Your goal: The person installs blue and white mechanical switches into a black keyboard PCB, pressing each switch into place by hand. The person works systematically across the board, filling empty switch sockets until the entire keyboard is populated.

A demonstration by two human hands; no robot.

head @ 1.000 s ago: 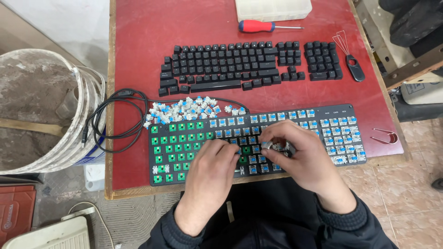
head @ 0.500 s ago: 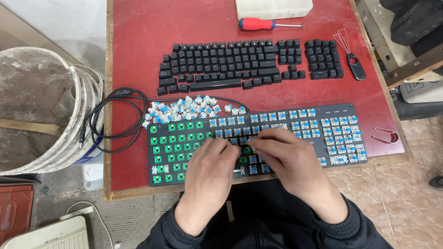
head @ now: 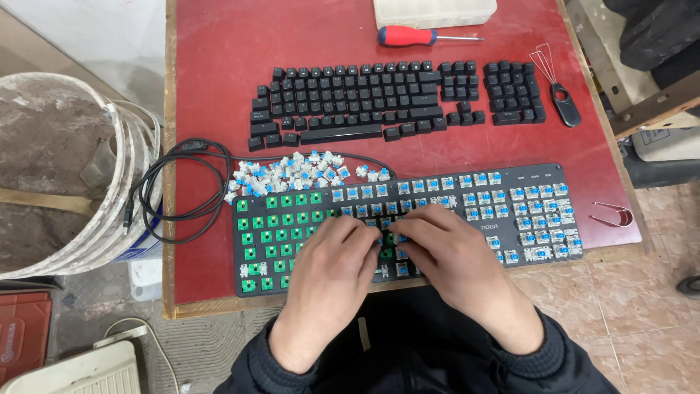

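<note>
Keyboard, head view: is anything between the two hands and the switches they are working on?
Nothing visible. The left hand and right hand rest directly on the keyboard, fingertips meeting at its middle over the switches. The loose switch pile and keycaps lie behind it, clear of the hands.

A black keyboard (head: 408, 226) with its keycaps stripped off lies flat along the near edge of the red tabletop (head: 211, 95), its long side running left to right. Its left part shows bare green sockets (head: 273, 219) where the switches are out, while the middle and right parts carry rows of blue-stemmed switches (head: 536, 219) seated upright in the plate. A black cable (head: 175, 190) leaves its upper edge and coils in loops just left of it. A loose heap of pulled blue-and-white switches (head: 288, 174) lies on the tabletop, touching the keyboard's upper left edge.
</note>
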